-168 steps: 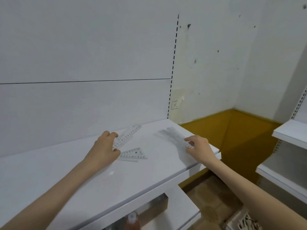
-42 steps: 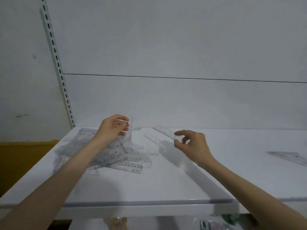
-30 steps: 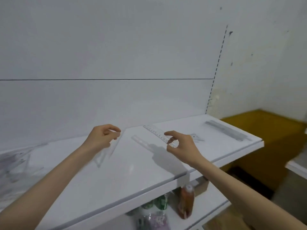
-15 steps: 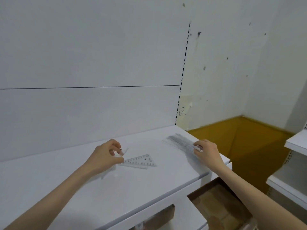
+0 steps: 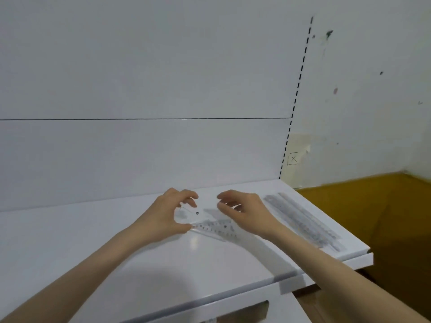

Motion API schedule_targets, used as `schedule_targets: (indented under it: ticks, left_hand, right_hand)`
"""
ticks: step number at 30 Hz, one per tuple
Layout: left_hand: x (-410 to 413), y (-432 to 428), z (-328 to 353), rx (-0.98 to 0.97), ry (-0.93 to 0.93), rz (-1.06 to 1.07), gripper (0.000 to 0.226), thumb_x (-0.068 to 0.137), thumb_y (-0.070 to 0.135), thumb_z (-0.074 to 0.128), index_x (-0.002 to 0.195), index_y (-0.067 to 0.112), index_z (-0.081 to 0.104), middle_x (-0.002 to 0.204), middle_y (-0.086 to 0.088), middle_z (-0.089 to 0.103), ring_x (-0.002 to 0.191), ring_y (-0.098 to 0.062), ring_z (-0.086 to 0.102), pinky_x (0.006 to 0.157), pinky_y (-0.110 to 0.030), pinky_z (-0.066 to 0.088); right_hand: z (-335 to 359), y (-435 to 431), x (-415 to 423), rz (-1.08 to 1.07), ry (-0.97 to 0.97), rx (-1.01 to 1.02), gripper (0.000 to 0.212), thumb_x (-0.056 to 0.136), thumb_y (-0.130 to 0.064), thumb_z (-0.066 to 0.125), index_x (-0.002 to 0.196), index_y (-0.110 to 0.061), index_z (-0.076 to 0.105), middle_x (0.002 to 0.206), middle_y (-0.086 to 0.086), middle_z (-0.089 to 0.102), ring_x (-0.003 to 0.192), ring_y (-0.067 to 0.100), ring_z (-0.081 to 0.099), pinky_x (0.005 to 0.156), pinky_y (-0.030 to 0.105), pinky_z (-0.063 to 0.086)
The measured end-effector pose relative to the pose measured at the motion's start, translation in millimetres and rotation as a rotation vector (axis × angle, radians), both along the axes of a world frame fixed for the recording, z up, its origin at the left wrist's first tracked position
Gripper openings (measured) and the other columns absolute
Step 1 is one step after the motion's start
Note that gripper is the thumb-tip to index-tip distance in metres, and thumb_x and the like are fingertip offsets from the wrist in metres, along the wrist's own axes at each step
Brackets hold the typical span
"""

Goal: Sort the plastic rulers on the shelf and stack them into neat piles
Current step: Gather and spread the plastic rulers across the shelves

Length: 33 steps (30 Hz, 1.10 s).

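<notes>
- Your left hand (image 5: 163, 217) grips a clear set square (image 5: 211, 227): thumb on its near edge, fingers curled over the far corner.
- The set square sits low over the white shelf (image 5: 163, 264), mid-depth. It's blurred, so I can't tell if it lies flat or is lifted.
- Your right hand (image 5: 246, 212) is at the set square's right end with fingers curled. I can't tell if it's pinching the plastic or just hovering.
- The straight rulers (image 5: 303, 226) lie in a long pile along the shelf's right end, running near-to-far, well apart from both hands.
- The shelf top is glossy white, with your arms' shadow on the near part.
- White back panel (image 5: 140, 148) with one horizontal seam; slotted upright (image 5: 296, 99) at its right edge.
- The off-white wall (image 5: 361, 101) past that is stained, with a boxed X mark (image 5: 293, 159) low down.
- Ochre-brown surface (image 5: 384, 217) below, on the right.
</notes>
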<state>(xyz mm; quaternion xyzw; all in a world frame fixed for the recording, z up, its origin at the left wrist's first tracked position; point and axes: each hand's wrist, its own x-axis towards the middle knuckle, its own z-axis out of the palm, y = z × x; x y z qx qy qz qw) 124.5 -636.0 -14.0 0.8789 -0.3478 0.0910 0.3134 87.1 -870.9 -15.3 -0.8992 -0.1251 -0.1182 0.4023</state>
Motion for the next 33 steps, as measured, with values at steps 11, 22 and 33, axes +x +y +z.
schedule_targets:
  ticks: [11, 22, 33]
  left_hand:
    - [-64, 148, -10, 0.131, 0.071, 0.381, 0.066, 0.076, 0.034, 0.073, 0.121, 0.055, 0.029, 0.118, 0.026, 0.040, 0.102, 0.008, 0.046, 0.082, -0.010, 0.038]
    - [-151, 287, -29, 0.102, 0.020, 0.779, 0.050, 0.083, 0.022, 0.068, 0.121, 0.039, 0.041, 0.122, 0.024, 0.039, 0.117, -0.004, 0.038, 0.097, -0.024, 0.039]
    - [-192, 425, -25, 0.130, -0.010, 0.984, 0.024, 0.082, 0.018, 0.068, 0.100, 0.031, 0.061, 0.116, 0.010, 0.056, 0.112, -0.010, 0.046, 0.096, -0.033, 0.043]
  right_hand:
    - [-9, 170, 24, 0.497, 0.122, 0.140, 0.015, 0.088, -0.004, 0.063, 0.100, -0.012, 0.068, 0.073, -0.003, 0.066, 0.057, 0.003, 0.058, 0.062, 0.016, 0.049]
    - [-44, 294, 31, 0.399, 0.137, -0.001, 0.029, 0.087, -0.006, 0.042, 0.098, -0.016, 0.067, 0.076, 0.008, 0.065, 0.062, 0.019, 0.055, 0.059, 0.030, 0.048]
    - [-34, 342, 33, 0.242, -0.208, -0.366, 0.030, 0.078, -0.019, 0.065, 0.107, -0.023, 0.067, 0.120, -0.003, 0.062, 0.111, 0.021, 0.049, 0.088, 0.028, 0.037]
